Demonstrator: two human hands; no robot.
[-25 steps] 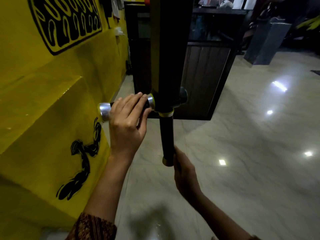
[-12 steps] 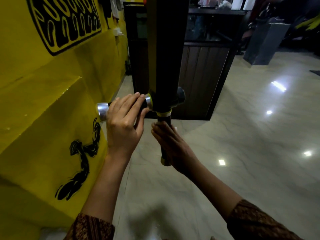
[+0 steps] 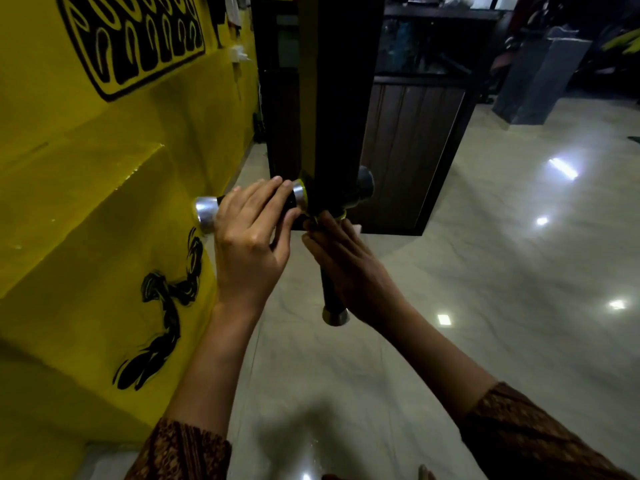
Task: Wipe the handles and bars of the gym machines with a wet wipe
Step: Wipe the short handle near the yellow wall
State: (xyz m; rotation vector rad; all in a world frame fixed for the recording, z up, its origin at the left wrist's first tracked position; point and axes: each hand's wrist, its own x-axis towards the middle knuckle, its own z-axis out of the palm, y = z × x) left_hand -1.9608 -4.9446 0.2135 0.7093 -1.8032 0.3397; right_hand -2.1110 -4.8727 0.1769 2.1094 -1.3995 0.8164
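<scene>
A dark upright post (image 3: 341,98) of a gym machine carries two black handles with silver end caps. My left hand (image 3: 251,237) grips the horizontal handle (image 3: 207,211) that sticks out to the left. My right hand (image 3: 346,268) is wrapped round the upper part of the vertical handle (image 3: 333,306), its fingertips at the yellow ring under the post. A small pale edge of the wet wipe (image 3: 356,228) shows beside those fingers; the rest is hidden under the palm. A black knob (image 3: 365,183) sits on the post's right side.
A yellow wall with a ledge and black painted figures (image 3: 104,202) stands close on the left. Behind the post is a dark wooden counter (image 3: 408,150). Glossy pale floor (image 3: 485,271) spreads to the right, with a grey panel (image 3: 540,77) at the far back.
My right hand has slid up the vertical handle from its bottom cap to the top near the post. My left hand has stayed on the horizontal handle.
</scene>
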